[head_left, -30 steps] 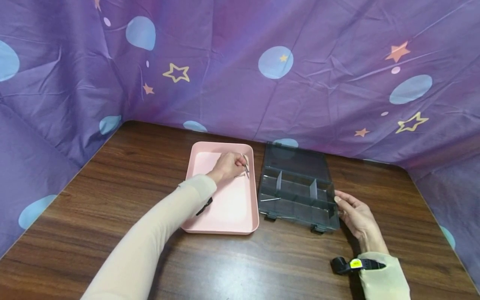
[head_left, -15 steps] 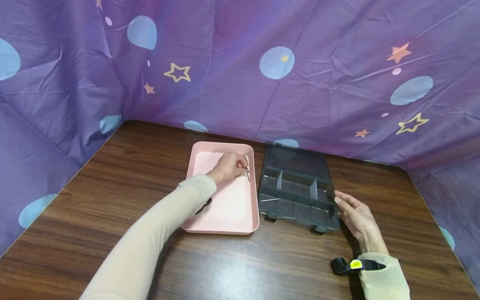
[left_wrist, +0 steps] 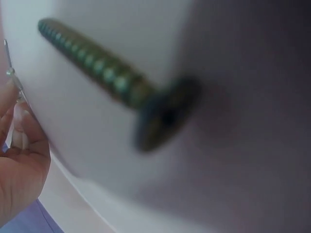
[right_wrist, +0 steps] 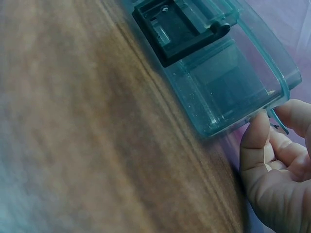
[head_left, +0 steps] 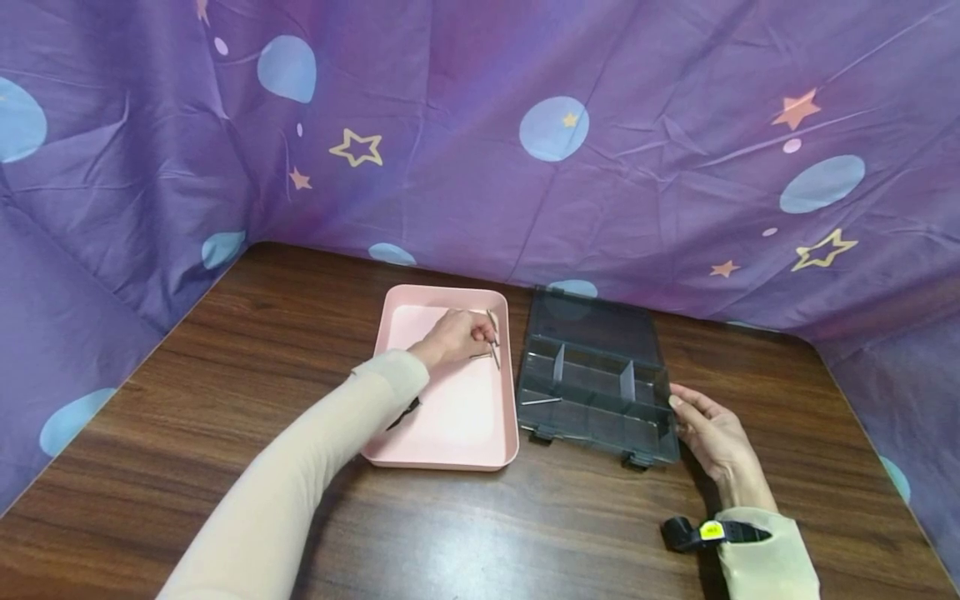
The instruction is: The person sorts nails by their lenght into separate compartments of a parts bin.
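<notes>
In the pink tray (head_left: 450,442), my left hand (head_left: 459,335) has its fingers curled over several thin metal screws by the right wall. Thumb and fingertips pinch at a screw (head_left: 496,357) there; the fingers partly hide the grip. Another screw (head_left: 481,357) lies beside the fingertips. Close to the left wrist camera lies a threaded, flat-headed screw (left_wrist: 112,80). My right hand (head_left: 716,433) pinches the right side of a dark see-through compartment box (head_left: 600,429), its lid raised at the back. One silver screw (head_left: 542,402) lies in the box's front left compartment.
The box stands just right of the tray on a brown wooden table (head_left: 450,542). Two black latches (head_left: 637,459) stick out from the box's front. A purple cloth (head_left: 450,167) with stars and spots hangs behind and at the sides.
The screws by my left fingers have shifted slightly toward the front of the tray. My left hand has moved very little. My right hand still holds the box, which has stayed in place.
</notes>
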Motion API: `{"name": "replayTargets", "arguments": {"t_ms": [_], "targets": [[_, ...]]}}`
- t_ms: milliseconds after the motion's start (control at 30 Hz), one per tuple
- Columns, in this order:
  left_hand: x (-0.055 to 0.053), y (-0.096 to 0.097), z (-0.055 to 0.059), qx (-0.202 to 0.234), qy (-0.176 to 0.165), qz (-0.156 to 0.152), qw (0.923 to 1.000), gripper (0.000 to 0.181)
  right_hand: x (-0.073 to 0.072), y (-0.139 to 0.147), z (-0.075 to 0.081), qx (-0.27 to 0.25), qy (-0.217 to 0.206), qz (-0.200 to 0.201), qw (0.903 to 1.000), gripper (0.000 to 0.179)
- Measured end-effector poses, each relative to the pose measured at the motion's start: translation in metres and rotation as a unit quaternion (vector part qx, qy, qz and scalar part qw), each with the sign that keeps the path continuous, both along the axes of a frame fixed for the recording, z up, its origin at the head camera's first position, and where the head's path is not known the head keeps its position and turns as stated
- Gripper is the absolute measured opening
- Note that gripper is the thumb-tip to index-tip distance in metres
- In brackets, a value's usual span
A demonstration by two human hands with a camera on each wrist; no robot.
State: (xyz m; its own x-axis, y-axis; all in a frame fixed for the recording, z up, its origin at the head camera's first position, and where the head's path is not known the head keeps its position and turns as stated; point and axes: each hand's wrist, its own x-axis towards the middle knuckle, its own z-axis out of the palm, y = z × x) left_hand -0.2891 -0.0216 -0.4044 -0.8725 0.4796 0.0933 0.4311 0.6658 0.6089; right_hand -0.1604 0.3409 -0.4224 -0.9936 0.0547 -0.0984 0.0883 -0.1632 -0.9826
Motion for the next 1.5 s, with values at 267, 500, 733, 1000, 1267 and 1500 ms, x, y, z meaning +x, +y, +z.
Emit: {"name": "replayTargets", "arguments": {"t_ms": [267, 500, 733, 1000, 1267, 1500], "targets": [[0.0006, -0.0013, 0.0000, -0.003, 0.007, -0.009, 0.9999, 0.007, -0.0005, 0.0004, -0.0011, -0.003, 0.005, 0.002, 1.0000, 0.026], [0.0004, -0.0041, 0.0000, -0.004, -0.004, -0.023, 0.9997, 0.011, -0.0009, 0.0015, -0.0019, -0.013, 0.003, 0.006, 0.9999, 0.027], [0.0019, -0.0050, -0.0011, -0.009, -0.011, -0.028, 0.9995, 0.011, 0.0000, 0.0005, -0.0031, -0.015, 0.005, 0.006, 0.9999, 0.027], [0.0024, -0.0064, -0.0024, -0.007, 0.003, -0.049, 0.9988, 0.010, 0.0004, -0.0003, -0.0021, -0.013, 0.009, 0.006, 0.9999, 0.027], [0.0018, -0.0081, -0.0028, -0.006, 0.002, -0.063, 0.9980, 0.011, 0.0001, -0.0004, -0.0026, -0.017, 0.015, 0.007, 0.9997, 0.027], [0.0002, -0.0090, -0.0044, -0.007, -0.005, -0.071, 0.9974, 0.010, -0.0005, 0.0000, -0.0027, -0.020, 0.014, 0.006, 0.9997, 0.027]]}}
